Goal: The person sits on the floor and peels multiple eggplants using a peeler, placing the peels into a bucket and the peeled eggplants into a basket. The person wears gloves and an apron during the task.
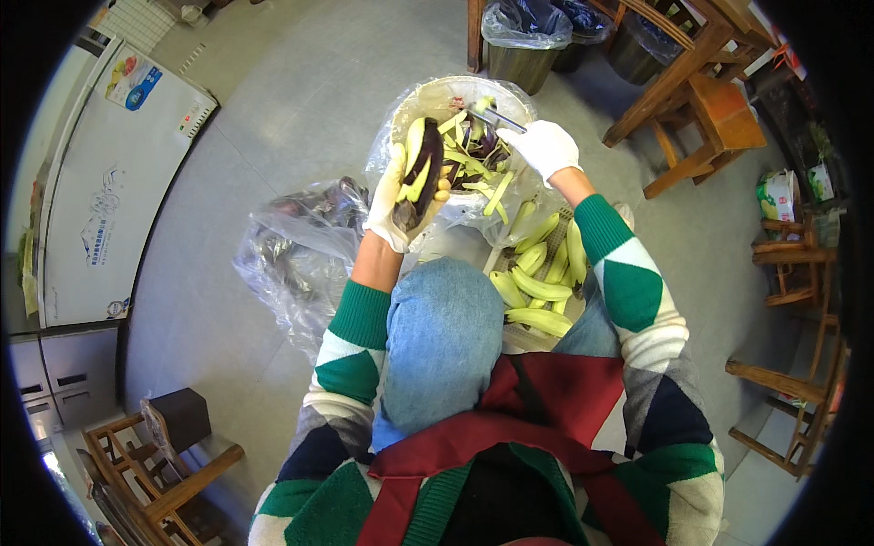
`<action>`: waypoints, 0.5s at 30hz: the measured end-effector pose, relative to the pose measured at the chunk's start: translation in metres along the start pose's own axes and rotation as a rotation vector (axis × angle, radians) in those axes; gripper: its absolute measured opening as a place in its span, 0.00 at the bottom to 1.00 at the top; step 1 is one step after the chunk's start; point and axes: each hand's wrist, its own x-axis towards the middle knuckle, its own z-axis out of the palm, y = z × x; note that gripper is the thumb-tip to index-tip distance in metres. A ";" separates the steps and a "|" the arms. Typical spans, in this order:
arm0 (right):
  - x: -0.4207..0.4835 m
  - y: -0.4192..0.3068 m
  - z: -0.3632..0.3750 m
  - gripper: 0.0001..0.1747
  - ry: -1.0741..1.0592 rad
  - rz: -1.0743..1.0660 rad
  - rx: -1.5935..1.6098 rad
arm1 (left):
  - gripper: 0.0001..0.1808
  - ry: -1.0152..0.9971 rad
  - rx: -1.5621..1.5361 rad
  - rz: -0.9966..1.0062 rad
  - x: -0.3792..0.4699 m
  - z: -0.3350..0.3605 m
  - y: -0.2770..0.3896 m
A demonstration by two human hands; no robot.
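Observation:
In my gloved left hand (392,205) is a partly peeled eggplant (425,164), tilted upright, with pale strips bared among its dark purple skin. My gloved right hand (546,147) grips a peeler (502,119) by its handle, apart from the eggplant. A bit of pale peel seems to cling near the peeler's head. Below both hands stands a round bin (420,102) lined with clear plastic, holding purple and pale green peelings (478,153). Several peeled eggplants (539,283) lie in a plastic crate (529,338) between my legs, under my right forearm.
A clear plastic bag (293,252) with dark eggplants lies on the floor at left. Lined trash bins (522,61) stand at the top beside a wooden table and a stool (727,112). A white chest freezer (116,198) is at far left, a wooden chair (171,471) at lower left.

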 end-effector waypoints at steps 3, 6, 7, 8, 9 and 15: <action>-0.036 -0.026 -0.014 0.36 0.031 -0.194 0.181 | 0.25 0.020 -0.006 0.073 0.005 0.000 0.005; -0.075 -0.056 -0.010 0.31 0.015 -0.337 0.221 | 0.21 -0.039 -0.008 0.144 0.009 -0.003 0.008; -0.084 -0.060 -0.009 0.29 0.003 -0.371 0.321 | 0.20 -0.093 0.028 0.113 0.006 -0.005 0.011; -0.087 -0.067 -0.006 0.29 -0.034 -0.323 0.389 | 0.20 0.103 0.007 0.198 0.015 -0.003 0.010; -0.089 -0.068 -0.004 0.29 -0.044 -0.306 0.415 | 0.20 0.087 -0.016 0.190 0.015 -0.004 0.012; -0.055 -0.053 0.001 0.34 -0.051 -0.248 0.341 | 0.20 -0.042 0.049 0.091 0.026 -0.010 0.006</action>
